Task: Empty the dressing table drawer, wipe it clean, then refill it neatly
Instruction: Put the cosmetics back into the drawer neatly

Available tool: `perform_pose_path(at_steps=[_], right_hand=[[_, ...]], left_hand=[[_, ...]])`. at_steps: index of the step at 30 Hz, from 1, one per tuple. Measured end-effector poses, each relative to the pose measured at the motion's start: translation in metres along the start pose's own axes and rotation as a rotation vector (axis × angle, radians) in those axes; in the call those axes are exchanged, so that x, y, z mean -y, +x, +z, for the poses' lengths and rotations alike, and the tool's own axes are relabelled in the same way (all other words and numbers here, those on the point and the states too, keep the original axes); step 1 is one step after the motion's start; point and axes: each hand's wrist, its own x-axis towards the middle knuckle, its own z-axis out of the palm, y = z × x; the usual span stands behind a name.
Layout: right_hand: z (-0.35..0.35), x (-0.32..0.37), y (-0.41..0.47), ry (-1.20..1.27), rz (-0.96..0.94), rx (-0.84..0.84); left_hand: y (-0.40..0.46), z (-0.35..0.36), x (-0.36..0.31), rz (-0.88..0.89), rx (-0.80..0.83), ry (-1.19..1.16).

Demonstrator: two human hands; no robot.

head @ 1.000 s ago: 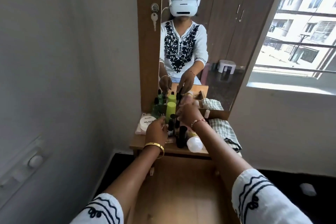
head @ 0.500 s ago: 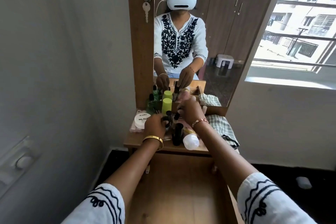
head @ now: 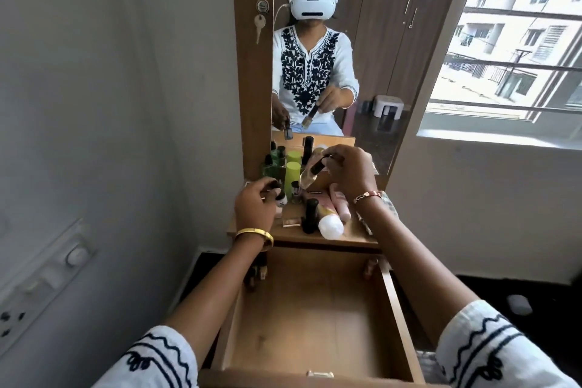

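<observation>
On the counter (head: 352, 235) below the mirror (head: 315, 72), above the pulled-out drawer (head: 315, 318):

- Drawer: open, wooden floor bare in view, directly beneath both forearms and nearer the person than either hand.
- Right hand (head: 349, 173): grip closed round a slim dark tube (head: 318, 167) with a clear lower end; long axis tilted, pointing down and to the left. Raised above the bottles.
- Left hand (head: 255, 205): grip curled on a small dark-capped bottle (head: 278, 194), at the left edge of the cluster.
- On the counter: lime-green bottle (head: 292, 175), black tube (head: 310, 214) upright, pink tubes (head: 338, 201) lying flat, white cap (head: 330, 227) at the front edge.

Judgement: refilling stage; both held items lie beyond the drawer and must travel back toward the person and downward. Neither hand is clearly the nearer.
</observation>
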Motion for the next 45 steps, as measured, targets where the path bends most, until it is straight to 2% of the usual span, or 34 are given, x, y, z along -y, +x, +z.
perform_pose_path(at_steps=[3,6,12,17,21,30,45], right_hand=[[0.004,0.003,-0.023,0.008,-0.039,0.017],[0.013,0.006,-0.051,0.032,-0.076,0.058],[0.058,-0.007,-0.100,-0.009,-0.052,0.294],[0.090,-0.025,-0.112,-0.087,0.012,0.448],[0.112,-0.032,-0.111,-0.123,0.058,0.472],[0.149,-0.038,-0.107,-0.183,0.094,0.552],[0.156,-0.043,-0.101,-0.149,0.090,0.539]], left_hand=[[-0.023,-0.017,0.006,-0.031,-0.037,-0.052],[-0.047,-0.029,0.026,-0.138,-0.060,-0.123],[-0.089,-0.036,0.072,-0.246,-0.072,-0.088],[-0.100,-0.041,0.093,-0.255,-0.109,-0.049],[-0.103,-0.042,0.095,-0.258,-0.156,-0.063],[-0.100,-0.045,0.100,-0.205,-0.156,0.008],[-0.103,-0.042,0.100,-0.198,-0.067,-0.014]])
